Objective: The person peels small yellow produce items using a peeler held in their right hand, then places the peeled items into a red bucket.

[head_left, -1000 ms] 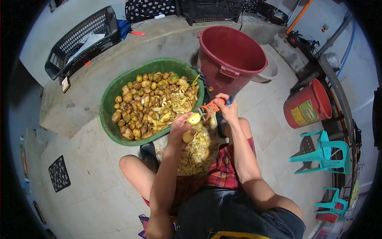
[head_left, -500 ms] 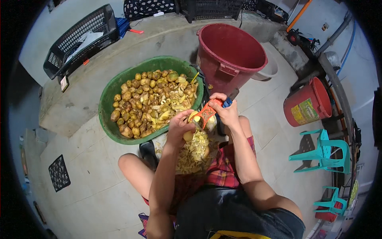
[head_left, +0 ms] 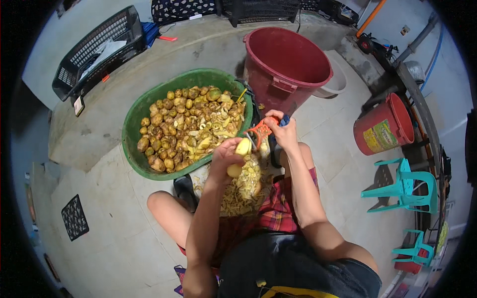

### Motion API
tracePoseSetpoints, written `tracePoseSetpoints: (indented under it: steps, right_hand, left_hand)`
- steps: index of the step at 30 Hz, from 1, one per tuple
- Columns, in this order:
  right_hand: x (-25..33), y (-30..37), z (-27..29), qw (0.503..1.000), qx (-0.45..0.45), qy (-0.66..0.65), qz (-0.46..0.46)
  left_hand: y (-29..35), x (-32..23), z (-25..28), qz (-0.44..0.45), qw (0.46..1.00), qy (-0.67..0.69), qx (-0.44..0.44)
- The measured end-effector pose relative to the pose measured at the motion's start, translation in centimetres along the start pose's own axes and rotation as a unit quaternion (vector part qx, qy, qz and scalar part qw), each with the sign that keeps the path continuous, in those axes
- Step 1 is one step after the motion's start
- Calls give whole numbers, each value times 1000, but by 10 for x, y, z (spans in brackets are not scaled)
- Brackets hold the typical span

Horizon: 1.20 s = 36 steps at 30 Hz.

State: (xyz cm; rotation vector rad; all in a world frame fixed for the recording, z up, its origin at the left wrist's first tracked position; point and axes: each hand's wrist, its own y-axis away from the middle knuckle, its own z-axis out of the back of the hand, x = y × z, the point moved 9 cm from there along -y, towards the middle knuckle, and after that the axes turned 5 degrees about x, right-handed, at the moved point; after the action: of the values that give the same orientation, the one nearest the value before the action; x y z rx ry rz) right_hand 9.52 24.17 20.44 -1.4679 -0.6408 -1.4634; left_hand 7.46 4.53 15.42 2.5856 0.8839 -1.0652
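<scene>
My left hand [head_left: 223,160] grips a pale yellow, peeled-looking potato [head_left: 243,146]. A rounded, duller yellow end shows below the fingers, and I cannot tell if it belongs to the same piece. In my right hand [head_left: 284,134] is an orange peeler [head_left: 260,131], its blade end close beside the potato's upper right side. Whether blade and potato touch is unclear. Beneath both hands lies a heap of yellowish peelings [head_left: 237,199] between my legs. Ahead to the left, a green tub [head_left: 130,126] holds many brown and greenish unpeeled potatoes [head_left: 171,129] with peelings among them.
A large dark red bin [head_left: 258,79] stands just beyond the tub's right end, a pale basin [head_left: 334,84] behind it. To the right are a red bucket [head_left: 365,124] and teal plastic chairs [head_left: 397,186]. A black crate [head_left: 99,49] rests on the ledge [head_left: 198,44].
The peeler has pulled back slightly up and away from the potato, turning in my right hand. More of the potato's pale surface now shows above my left fingers.
</scene>
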Motion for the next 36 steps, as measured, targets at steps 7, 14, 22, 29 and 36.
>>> tracePoseSetpoints:
  steps: [7,14,22,29,36]
  right_hand:
    - [4,9,-15,999,24,-5,29]
    - [4,8,-4,999,-8,-3,34]
    - [-2,8,1,999,-11,-12,43]
    - [-28,11,-3,998,-13,-59,-26]
    - [-17,12,-11,1000,-12,1,13]
  left_hand:
    - [3,-8,1,-47,998,-17,-46]
    - [5,-14,6,-31,998,56,1]
    - [2,-5,1,-21,992,115,-48]
    - [0,1,20,-50,979,173,-93]
    - [-3,5,14,-12,990,131,-50]
